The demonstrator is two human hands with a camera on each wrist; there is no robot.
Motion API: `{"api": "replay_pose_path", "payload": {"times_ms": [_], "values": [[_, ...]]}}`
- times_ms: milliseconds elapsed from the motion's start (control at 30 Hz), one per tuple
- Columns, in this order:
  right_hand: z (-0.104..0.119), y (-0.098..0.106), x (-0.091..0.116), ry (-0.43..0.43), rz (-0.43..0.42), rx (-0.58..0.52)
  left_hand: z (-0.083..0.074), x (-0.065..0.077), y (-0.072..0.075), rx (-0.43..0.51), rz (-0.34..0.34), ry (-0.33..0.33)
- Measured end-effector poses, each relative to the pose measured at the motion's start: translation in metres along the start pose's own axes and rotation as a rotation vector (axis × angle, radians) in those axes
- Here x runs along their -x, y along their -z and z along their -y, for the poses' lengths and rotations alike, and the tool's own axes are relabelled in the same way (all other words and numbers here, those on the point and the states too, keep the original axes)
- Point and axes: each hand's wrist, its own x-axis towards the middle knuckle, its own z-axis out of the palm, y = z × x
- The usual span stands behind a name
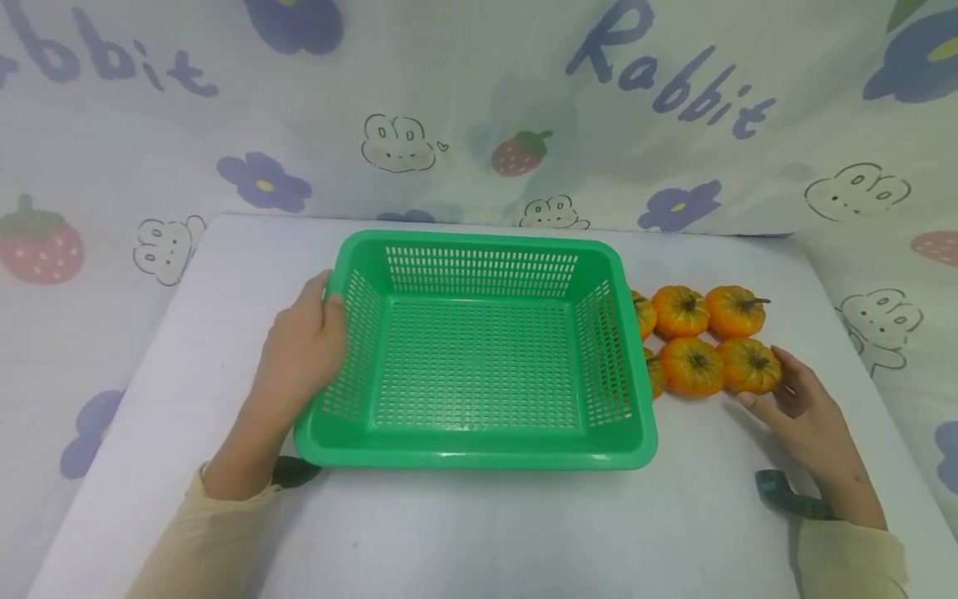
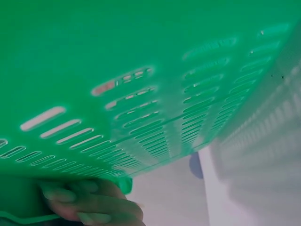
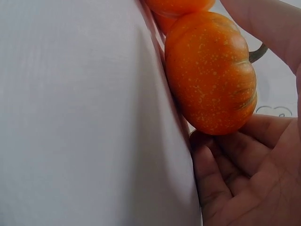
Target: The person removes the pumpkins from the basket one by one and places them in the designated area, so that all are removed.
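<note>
In the head view, my left hand [image 1: 303, 341] grips the left rim of a green plastic basket [image 1: 479, 459], its thumb over the rim. Fingers [image 2: 99, 207] curl beneath the edge beside the slotted wall in the left wrist view. Nothing lies inside the basket. My right hand [image 1: 812, 424] is at the near right pumpkin [image 1: 752, 366], thumb at its front and fingers around its right side. Seen from the right wrist, this orange, speckled pumpkin [image 3: 211, 75] sits between the thumb and the curled fingers, its stem pointing right.
Several other small pumpkins [image 1: 692, 366] stand in two rows right of the basket, whose right wall partly hides the leftmost ones. White cloth covers the table [image 1: 524, 532]. Behind it hangs a curtain [image 1: 464, 75] printed with rabbits, flowers and strawberries.
</note>
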Motion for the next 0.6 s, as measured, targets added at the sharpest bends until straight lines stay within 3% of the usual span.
{"api": "replay_pose_path", "payload": {"times_ms": [233, 367, 500, 600], "values": [[0.004, 0.001, -0.001, 0.012, 0.017, 0.006, 0.002, -0.002, 0.001, 0.027, -0.038, 0.014], [0.009, 0.006, 0.001, 0.028, 0.003, 0.051, 0.005, -0.001, 0.002, 0.089, -0.025, 0.032], [0.015, 0.014, 0.009, 0.121, -0.067, 0.14, 0.01, -0.002, 0.009, 0.184, 0.071, 0.063], [0.023, 0.024, 0.019, 0.184, -0.116, 0.23, 0.021, 0.003, 0.021, 0.189, 0.143, 0.059]]}}
